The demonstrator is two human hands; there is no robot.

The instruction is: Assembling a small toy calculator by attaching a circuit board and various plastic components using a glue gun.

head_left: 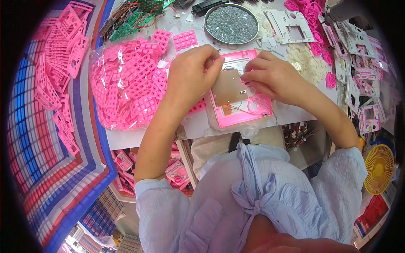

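Observation:
A pink plastic case (263, 106) lies open on the worktable in front of me. Inside it is a flat tan circuit board (228, 87) with thin wires around it and a small white switch. My left hand (192, 71) is closed in a pinch at the board's upper left corner; its fingertips partly hide what they grip. On the other side, my right hand (274, 78) bends over the case's right edge with thumb and fingers pinched together near the wires. What lies between those fingers is too small to make out.
Left of the case sits a clear bag of pink button pads (126, 84). A round tray of small screws (232, 24) stands behind. White plastic parts (310, 63), pink rings (316, 48) and a white panel (289, 26) lie to the right. A yellow fan (379, 169) is lower right.

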